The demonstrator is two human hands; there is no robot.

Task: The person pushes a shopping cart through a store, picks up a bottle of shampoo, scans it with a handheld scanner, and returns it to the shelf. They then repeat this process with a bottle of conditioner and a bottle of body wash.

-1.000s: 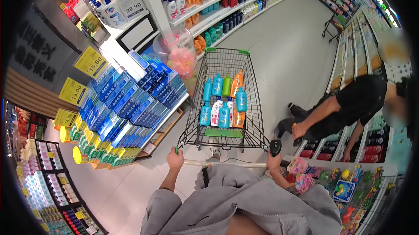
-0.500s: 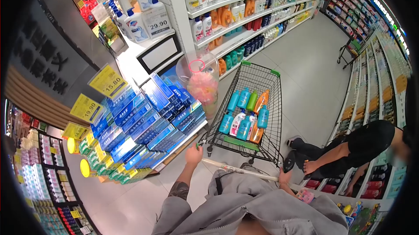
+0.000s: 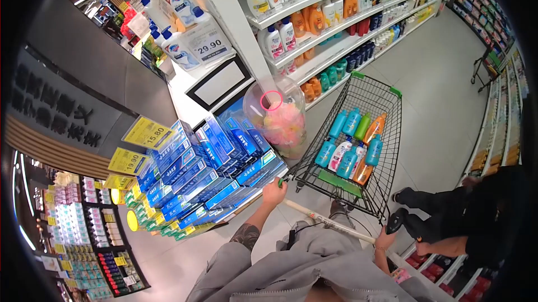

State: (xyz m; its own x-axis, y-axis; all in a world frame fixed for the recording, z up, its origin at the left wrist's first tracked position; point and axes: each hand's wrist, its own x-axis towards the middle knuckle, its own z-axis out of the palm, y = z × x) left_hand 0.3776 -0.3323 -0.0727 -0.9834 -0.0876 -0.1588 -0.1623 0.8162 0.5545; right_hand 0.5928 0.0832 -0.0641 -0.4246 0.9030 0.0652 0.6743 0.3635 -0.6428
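Note:
My left hand (image 3: 274,191) is closed round the left end of the shopping cart's handle (image 3: 328,221), beside the corner of a stack of blue boxes (image 3: 202,162). My right hand (image 3: 384,238) is closed on the handle's right end. In front of the handle, the wire cart (image 3: 386,181) holds several bottles: blue ones (image 3: 348,163), a green one (image 3: 362,126), orange ones (image 3: 375,128) and a white and pink one (image 3: 339,155). A green panel (image 3: 340,183) lies at the cart's near end.
Shelves of bottles (image 3: 314,33) run along the far left side. A clear bin with pink items (image 3: 284,125) stands between boxes and cart. A person in dark clothes (image 3: 476,218) is close on the right, by low shelves. Another cart (image 3: 486,69) stands farther back.
The view has turned, so the cart, shelves and boxes appear farther right. Both my hands still hold the handle. The person at the right now appears lower and bent, with an arm reaching down.

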